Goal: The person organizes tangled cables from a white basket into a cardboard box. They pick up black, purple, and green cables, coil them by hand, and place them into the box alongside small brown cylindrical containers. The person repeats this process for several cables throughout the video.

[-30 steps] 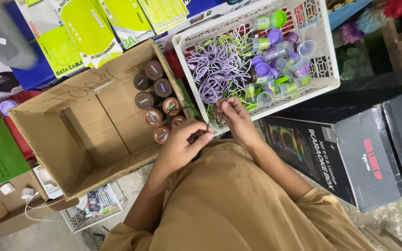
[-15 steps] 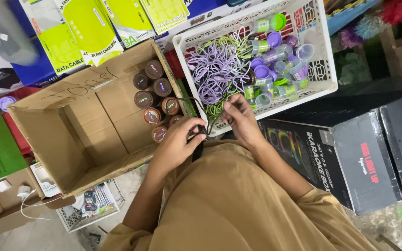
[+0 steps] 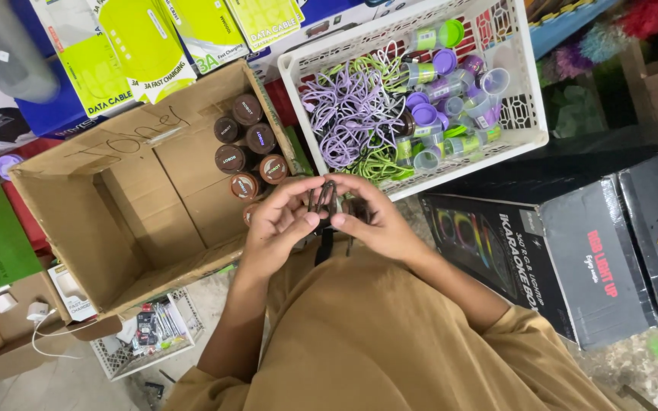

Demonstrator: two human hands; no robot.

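**A:** Start with the big things. What's in front of you?

**B:** You have the open cardboard box [image 3: 108, 221] filling the left-centre of the frame, with brown-capped jars [image 3: 247, 148] packed along its right wall. Upper centre sits the white plastic basket [image 3: 523, 114], full of purple cables [image 3: 348, 114], green cables [image 3: 378, 164] and small lidded tubes [image 3: 439, 99]. The black carton [image 3: 565, 259] lies at the right, and yellow-green packets [image 3: 146, 42] run across the upper left.

**A:** And your hands?

**B:** They meet at centre frame, just below the basket's near rim. Your left hand [image 3: 279, 224] is closed in a pinch on a coiled dark cable [image 3: 323, 199], thumb against fingertips. Your right hand [image 3: 378, 221] is also closed on it, fingers curled over the coil from the right. The cable stands as narrow upright loops between both thumbs, and a dark tail hangs down from it against your shirt.

**A:** What could go wrong from here?

**B:** I'd judge the loops are the weak point. You hold them by fingertips only, so if either pinch eases, the coil may spring open and you lose its shape. The hanging tail could also snag on your shirt or the basket rim and pull the loops out of line. If it drops, it may fall into the gap between box and basket.
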